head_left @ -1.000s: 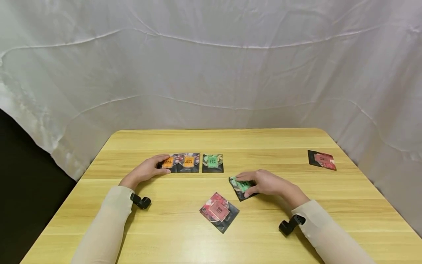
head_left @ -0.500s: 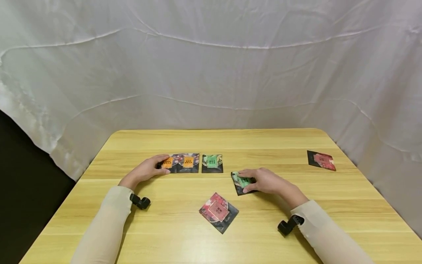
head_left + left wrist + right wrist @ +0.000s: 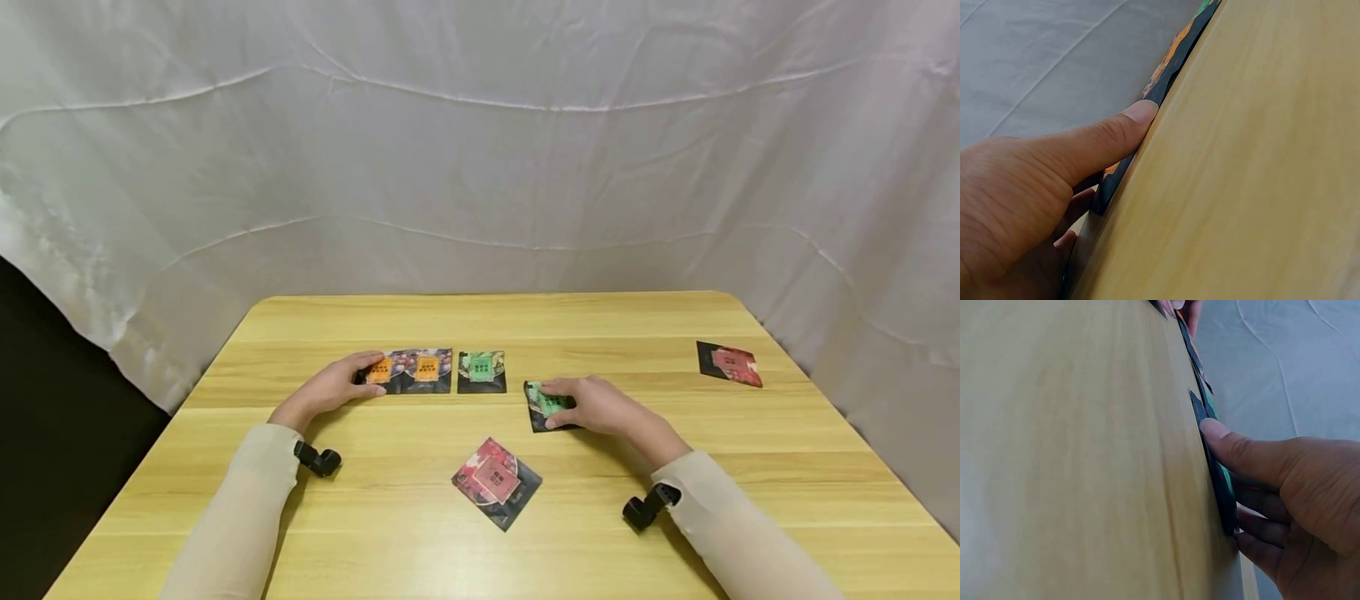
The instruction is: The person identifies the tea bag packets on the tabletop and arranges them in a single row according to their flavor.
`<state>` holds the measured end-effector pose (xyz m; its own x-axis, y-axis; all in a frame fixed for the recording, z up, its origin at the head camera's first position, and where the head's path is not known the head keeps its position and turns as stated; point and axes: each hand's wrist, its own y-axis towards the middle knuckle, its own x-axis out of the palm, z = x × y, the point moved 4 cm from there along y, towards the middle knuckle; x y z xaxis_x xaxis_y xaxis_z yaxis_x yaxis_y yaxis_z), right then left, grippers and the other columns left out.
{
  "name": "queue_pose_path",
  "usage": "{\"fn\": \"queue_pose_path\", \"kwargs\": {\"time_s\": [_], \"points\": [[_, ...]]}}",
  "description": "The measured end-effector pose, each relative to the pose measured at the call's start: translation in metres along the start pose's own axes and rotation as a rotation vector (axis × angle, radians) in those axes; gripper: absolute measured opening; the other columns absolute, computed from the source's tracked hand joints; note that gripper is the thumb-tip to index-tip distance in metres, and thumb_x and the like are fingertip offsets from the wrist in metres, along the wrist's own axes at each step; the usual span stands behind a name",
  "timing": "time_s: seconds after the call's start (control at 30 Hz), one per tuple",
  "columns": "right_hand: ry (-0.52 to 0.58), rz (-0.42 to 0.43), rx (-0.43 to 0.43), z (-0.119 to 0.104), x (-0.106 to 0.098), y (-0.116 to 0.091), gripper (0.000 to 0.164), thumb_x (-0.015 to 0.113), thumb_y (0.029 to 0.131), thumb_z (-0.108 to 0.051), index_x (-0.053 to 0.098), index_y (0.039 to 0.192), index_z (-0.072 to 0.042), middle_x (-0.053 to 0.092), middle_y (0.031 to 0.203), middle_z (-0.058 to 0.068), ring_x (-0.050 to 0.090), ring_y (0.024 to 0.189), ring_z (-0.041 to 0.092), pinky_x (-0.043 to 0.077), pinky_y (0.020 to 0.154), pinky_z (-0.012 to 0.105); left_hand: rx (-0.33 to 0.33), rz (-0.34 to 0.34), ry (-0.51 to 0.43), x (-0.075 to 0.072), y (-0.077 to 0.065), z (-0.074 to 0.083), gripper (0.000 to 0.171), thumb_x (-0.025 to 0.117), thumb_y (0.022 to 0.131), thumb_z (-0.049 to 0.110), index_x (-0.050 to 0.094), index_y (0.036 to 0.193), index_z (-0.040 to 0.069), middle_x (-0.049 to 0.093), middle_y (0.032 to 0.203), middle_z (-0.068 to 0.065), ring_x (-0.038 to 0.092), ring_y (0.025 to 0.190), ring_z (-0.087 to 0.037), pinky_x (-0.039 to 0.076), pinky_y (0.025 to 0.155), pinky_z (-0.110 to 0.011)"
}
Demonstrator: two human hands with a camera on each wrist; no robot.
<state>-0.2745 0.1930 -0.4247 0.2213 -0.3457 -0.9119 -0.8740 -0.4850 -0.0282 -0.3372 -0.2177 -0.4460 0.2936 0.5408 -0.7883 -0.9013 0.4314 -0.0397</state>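
Note:
In the head view, my left hand holds the left end of a row of flat sachets, thumb and fingers on an orange-labelled sachet. A second orange-labelled sachet adjoins it. Past a narrow gap lies a green-labelled sachet. My right hand grips another green-labelled sachet, lower and to the right of that row, partly covered by the fingers. The right wrist view shows my thumb on its near edge and the other fingers at its far side.
A red-labelled sachet lies turned askew nearer the front of the wooden table. Another red-labelled sachet lies far right. A pale curtain hangs behind the table.
My right hand has slid the green-labelled sachet away from me and turned it nearly square with the row. My left hand stays where it was.

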Motion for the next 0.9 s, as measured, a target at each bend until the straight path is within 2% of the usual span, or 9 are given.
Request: {"fn": "queue_pose_path", "kwargs": {"time_s": [0.23, 0.73, 0.9], "points": [[-0.014, -0.016, 0.040, -0.002, 0.002, 0.010, 0.062, 0.071, 0.087, -0.045, 0.058, 0.138, -0.013, 0.051, 0.144, 0.008, 0.044, 0.132, 0.036, 0.036, 0.108, 0.051, -0.004, 0.000, -0.006, 0.001, 0.000, -0.003, 0.078, 0.068, 0.091, 0.043, 0.034, 0.154, 0.012, 0.029, 0.156, -0.020, 0.023, 0.142, -0.043, 0.021, 0.112, -0.061], [-0.021, -0.012, 0.050, -0.004, 0.000, 0.025, 0.062, 0.071, 0.088, -0.042, 0.056, 0.140, -0.009, 0.050, 0.145, 0.010, 0.043, 0.133, 0.038, 0.034, 0.109, 0.051, 0.007, 0.003, -0.001, 0.000, 0.001, 0.000, 0.077, 0.068, 0.092, 0.042, 0.034, 0.153, 0.011, 0.029, 0.156, -0.020, 0.023, 0.142, -0.044, 0.020, 0.112, -0.061], [-0.029, -0.036, 0.072, -0.005, 0.000, 0.029, 0.064, 0.069, 0.089, -0.044, 0.054, 0.142, -0.012, 0.047, 0.147, 0.009, 0.040, 0.135, 0.037, 0.033, 0.110, 0.052, 0.008, 0.001, 0.008, 0.000, 0.000, 0.001, 0.077, 0.068, 0.092, 0.042, 0.034, 0.153, 0.010, 0.029, 0.155, -0.021, 0.023, 0.141, -0.044, 0.021, 0.112, -0.062]]}}
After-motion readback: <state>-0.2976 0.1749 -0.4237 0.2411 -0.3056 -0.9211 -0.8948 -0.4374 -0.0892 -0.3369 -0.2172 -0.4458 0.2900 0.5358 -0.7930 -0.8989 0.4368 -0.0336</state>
